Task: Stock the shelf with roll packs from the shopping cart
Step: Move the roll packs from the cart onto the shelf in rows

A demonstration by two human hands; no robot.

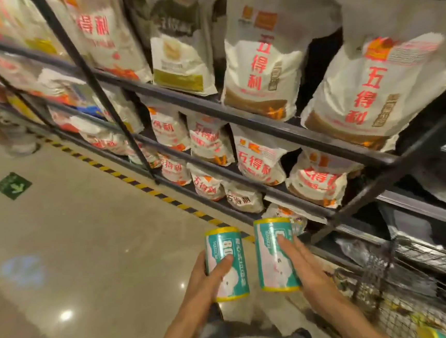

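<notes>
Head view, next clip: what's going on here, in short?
A person stands in a store aisle holding two teal roll packs with yellow ends, one per hand. The left hand grips the left roll pack; the right hand holds the right roll pack. Both packs are in the air before the black shelf, which carries white bags. The wire shopping cart is at lower right. Neither pack is shelved yet.

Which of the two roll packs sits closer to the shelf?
The pack in the right hand, the right pack: its top overlaps the bottom shelf bags, while the left pack hangs over open floor.
</notes>
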